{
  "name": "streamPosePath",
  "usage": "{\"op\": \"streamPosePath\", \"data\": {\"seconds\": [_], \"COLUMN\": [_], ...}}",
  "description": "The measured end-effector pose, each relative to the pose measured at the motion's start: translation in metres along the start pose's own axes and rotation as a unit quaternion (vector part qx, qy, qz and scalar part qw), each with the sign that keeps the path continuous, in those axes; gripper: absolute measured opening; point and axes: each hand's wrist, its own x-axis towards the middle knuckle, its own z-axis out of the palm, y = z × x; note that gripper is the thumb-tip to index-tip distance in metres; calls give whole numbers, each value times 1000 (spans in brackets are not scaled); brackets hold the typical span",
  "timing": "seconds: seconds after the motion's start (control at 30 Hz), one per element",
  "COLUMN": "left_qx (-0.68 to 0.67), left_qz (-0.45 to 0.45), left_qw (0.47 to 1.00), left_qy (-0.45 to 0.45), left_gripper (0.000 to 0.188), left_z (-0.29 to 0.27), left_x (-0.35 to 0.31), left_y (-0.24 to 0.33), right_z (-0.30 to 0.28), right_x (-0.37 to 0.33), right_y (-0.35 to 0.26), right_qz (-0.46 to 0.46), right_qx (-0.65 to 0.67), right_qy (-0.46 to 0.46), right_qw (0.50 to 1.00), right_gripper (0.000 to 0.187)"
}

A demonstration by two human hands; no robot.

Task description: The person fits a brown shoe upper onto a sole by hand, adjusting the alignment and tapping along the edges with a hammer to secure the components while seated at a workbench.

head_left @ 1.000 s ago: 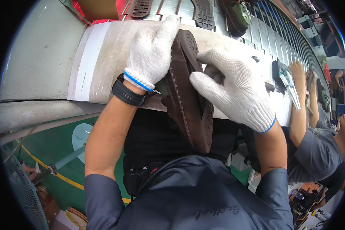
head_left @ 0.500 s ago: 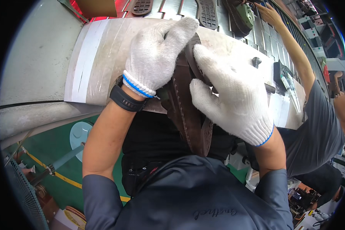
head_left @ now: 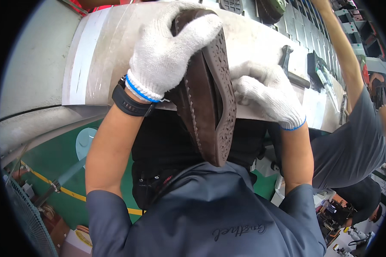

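Note:
A dark brown shoe [head_left: 200,100] with visible stitching stands on edge in front of me, its lower end over my lap. Between its upper and the textured brown sole [head_left: 227,115] a dark gap shows. My left hand [head_left: 167,51], in a white knit glove, is closed round the shoe's far end, thumb across it. Beside the sole's right edge is my right hand [head_left: 266,92], gloved too. Its fingers are curled in close to the sole; whether they pinch anything is hidden.
A pale work board [head_left: 255,43] lies under my hands. At its right are a dark hammer-like tool [head_left: 294,73] and a black holder [head_left: 316,64] with slim tools. Another shoe [head_left: 270,9] and a loose sole [head_left: 232,5] lie beyond. A co-worker's arm [head_left: 343,51] reaches in from the right.
The shoe has turned, showing more of its sole and side. My left hand has shifted slightly left and wraps its far end. My right hand has drawn back from the sole's face, fingers curling.

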Motion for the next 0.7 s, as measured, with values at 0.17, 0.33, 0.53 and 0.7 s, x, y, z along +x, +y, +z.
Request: {"op": "streamPosePath", "data": {"seconds": [0.17, 0.33, 0.53, 0.7], "left_qx": [6, 44, 133, 68], "left_qz": [74, 136, 116, 95], "left_qw": [996, 987, 983, 989], "left_qy": [43, 75, 57, 84], "left_gripper": [35, 34, 32, 32], "left_z": [5, 2, 9, 7], "left_x": [-7, -5, -11, -7], "left_y": [-4, -14, 22, 4], "right_z": [6, 13, 15, 22], "right_x": [6, 9, 11, 8], "right_y": [12, 8, 10, -4], "right_qz": [-31, -61, -79, -88], "right_qx": [25, -19, -57, -112], "right_qy": [21, 39, 56, 86], "right_qw": [999, 997, 994, 986], "right_gripper": [26, 23, 15, 18]}}
